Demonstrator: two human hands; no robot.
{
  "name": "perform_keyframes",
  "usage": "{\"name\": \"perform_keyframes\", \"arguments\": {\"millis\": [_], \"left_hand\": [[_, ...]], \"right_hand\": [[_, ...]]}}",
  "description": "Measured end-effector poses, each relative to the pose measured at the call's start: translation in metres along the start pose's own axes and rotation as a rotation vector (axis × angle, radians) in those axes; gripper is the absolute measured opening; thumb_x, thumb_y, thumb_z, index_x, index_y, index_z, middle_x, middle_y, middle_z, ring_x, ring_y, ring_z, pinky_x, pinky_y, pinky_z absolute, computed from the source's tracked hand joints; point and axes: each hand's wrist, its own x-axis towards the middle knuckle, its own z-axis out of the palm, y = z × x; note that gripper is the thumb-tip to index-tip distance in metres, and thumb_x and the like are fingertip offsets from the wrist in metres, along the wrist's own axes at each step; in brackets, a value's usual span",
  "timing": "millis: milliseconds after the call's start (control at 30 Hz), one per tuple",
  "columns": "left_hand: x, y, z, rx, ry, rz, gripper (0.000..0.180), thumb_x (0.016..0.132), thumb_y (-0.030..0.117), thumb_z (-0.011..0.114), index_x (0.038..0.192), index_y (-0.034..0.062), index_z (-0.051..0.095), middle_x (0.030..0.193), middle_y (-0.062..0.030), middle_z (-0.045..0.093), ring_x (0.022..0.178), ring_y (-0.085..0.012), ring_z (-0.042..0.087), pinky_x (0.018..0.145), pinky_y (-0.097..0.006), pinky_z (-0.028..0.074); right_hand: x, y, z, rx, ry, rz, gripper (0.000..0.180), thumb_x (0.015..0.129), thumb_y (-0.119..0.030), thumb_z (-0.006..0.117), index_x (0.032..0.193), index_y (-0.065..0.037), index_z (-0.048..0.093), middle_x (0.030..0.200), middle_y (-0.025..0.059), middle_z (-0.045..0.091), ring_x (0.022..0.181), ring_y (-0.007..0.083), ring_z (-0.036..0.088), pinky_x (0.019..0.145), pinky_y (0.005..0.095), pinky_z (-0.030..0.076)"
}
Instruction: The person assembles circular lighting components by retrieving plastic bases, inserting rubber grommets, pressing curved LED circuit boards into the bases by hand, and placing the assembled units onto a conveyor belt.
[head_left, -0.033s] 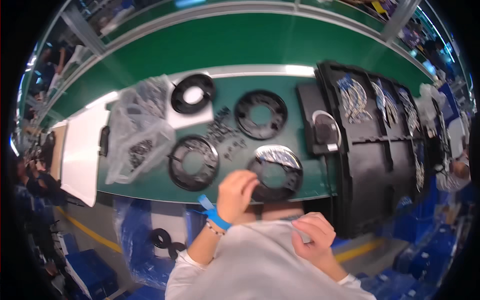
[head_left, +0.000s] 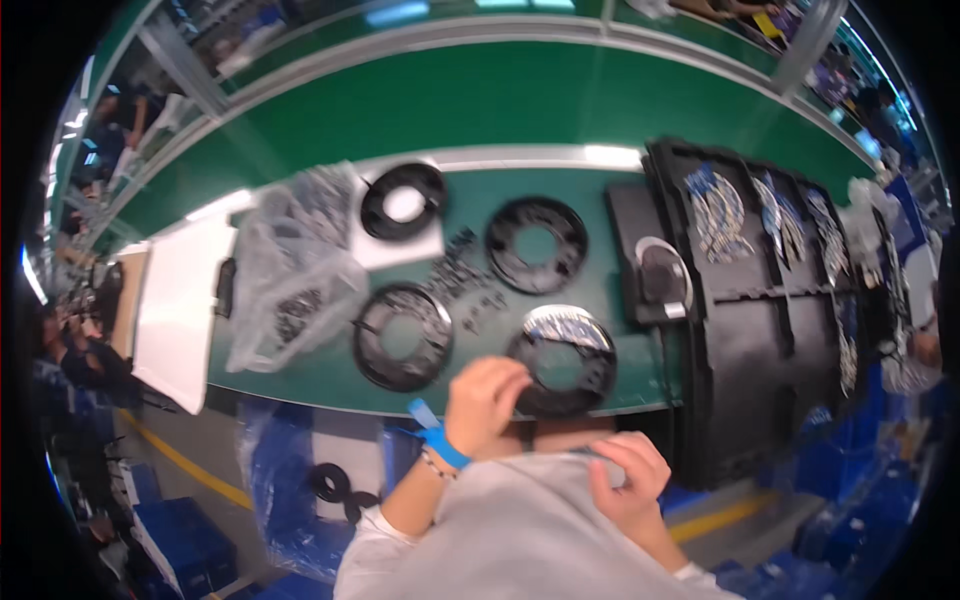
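While gripping: L hand point(head_left: 487, 402), ring point(head_left: 561, 360)

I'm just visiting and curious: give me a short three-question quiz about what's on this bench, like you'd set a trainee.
1. True or false: the left hand touches the ring with shiny metal pieces at the near edge of the green bench.
2. How many black rings lie on the bench in all?
3. Where is the right hand? A) on the black tray B) at the person's grey shirt C) in the clear plastic bag

Key: 1 true. 2 four: the shiny one, one left of it, one behind, one on white paper. 3 B.
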Motion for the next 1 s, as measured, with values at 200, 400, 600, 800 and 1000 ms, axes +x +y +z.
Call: {"name": "perform_keyframes", "arguments": {"millis": [200, 400, 600, 800, 1000], "left_hand": [[0.000, 0.012, -0.057, -0.107, -0.075, -0.112, 0.009, 0.068, 0.000, 0.065, 0.077, -0.0007, 0.063, 0.078, -0.0101, 0.063, 0.069, -0.0217, 0.060, 0.061, -0.028, 0.048], [0.037, 0.048, -0.147, -0.106, -0.023, -0.172, 0.008, 0.071, 0.004, 0.064, 0.078, 0.0017, 0.063, 0.070, -0.0058, 0.059, 0.058, -0.0098, 0.053, 0.050, -0.022, 0.041], [0.125, 0.035, -0.165, -0.052, 0.094, -0.088, 0.007, 0.075, 0.006, 0.062, 0.080, 0.0013, 0.063, 0.075, -0.0063, 0.063, 0.069, -0.0104, 0.058, 0.063, -0.024, 0.046], [0.242, -0.055, -0.087, 0.031, 0.260, -0.035, 0.013, 0.067, 0.014, 0.066, 0.071, 0.0012, 0.065, 0.065, -0.0138, 0.062, 0.059, -0.0219, 0.061, 0.058, -0.029, 0.048], [0.296, -0.152, -0.033, 0.232, 0.291, -0.265, 0.015, 0.067, 0.018, 0.067, 0.072, 0.0047, 0.067, 0.062, -0.0111, 0.062, 0.058, -0.0197, 0.062, 0.060, -0.030, 0.050]], "right_hand": [[-0.001, 0.038, 0.013, -0.015, 0.296, 0.049, 0.013, 0.068, 0.003, 0.054, 0.079, 0.001, 0.060, 0.078, 0.0121, 0.059, 0.069, 0.0258, 0.055, 0.065, 0.0337, 0.045], [0.010, 0.068, 0.043, -0.091, 0.103, -0.070, 0.011, 0.072, 0.002, 0.056, 0.083, 0.001, 0.059, 0.079, 0.0143, 0.058, 0.071, 0.0292, 0.054, 0.066, 0.0360, 0.044], [0.012, 0.071, 0.051, -0.154, 0.030, -0.124, 0.005, 0.072, 0.001, 0.060, 0.077, 0.000, 0.061, 0.075, 0.0149, 0.060, 0.068, 0.0317, 0.055, 0.062, 0.0375, 0.046], [0.015, 0.072, 0.050, -0.224, 0.056, -0.195, 0.005, 0.071, 0.002, 0.060, 0.076, 0.000, 0.060, 0.073, 0.0136, 0.058, 0.065, 0.0304, 0.055, 0.059, 0.0374, 0.046], [0.021, 0.076, 0.065, -0.198, 0.019, -0.143, 0.017, 0.060, 0.001, 0.060, 0.077, -0.004, 0.060, 0.069, 0.0069, 0.058, 0.062, 0.0241, 0.055, 0.060, 0.0341, 0.042]]}}
